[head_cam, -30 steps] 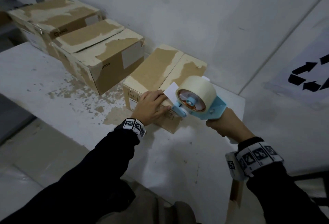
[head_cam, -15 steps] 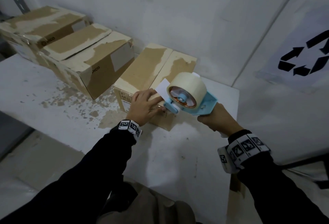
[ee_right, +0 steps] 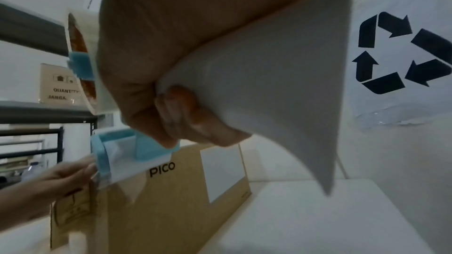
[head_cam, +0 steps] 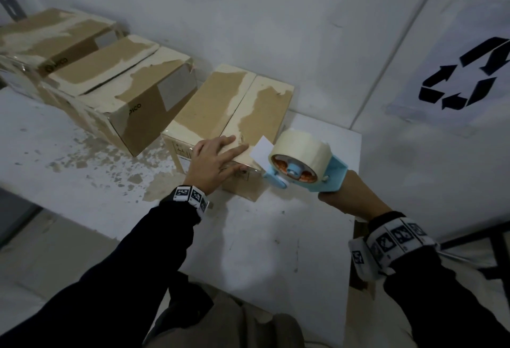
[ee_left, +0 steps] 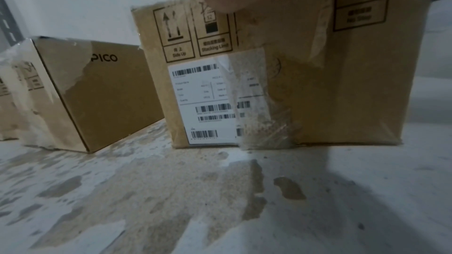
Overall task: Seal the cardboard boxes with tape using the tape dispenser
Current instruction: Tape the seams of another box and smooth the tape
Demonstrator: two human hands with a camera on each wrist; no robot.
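The white table (head_cam: 262,237) runs along the wall, and everything here sits in relation to the nearest box (head_cam: 220,110), the one standing at the table's far edge against the wall. Left of that box, two more cardboard boxes (head_cam: 132,90) wait in a row, the closer one with its top flaps parted along the seam, so I'd judge they come later. The nearest box has its flaps closed, seam running away from the person, which suits a single strip laid lengthwise.

Over its near top edge lies the left hand (head_cam: 214,161), fingers straight and spread flat on the cardboard, thumb down the front face; it seems to be pinning the flaps and the tape's start.

At the box's near right corner hovers the tape dispenser (head_cam: 300,166), blue-framed, its roll facing the person. The right hand (head_cam: 340,195) is wrapped tight around its handle, angled so the mouth meets the box edge.
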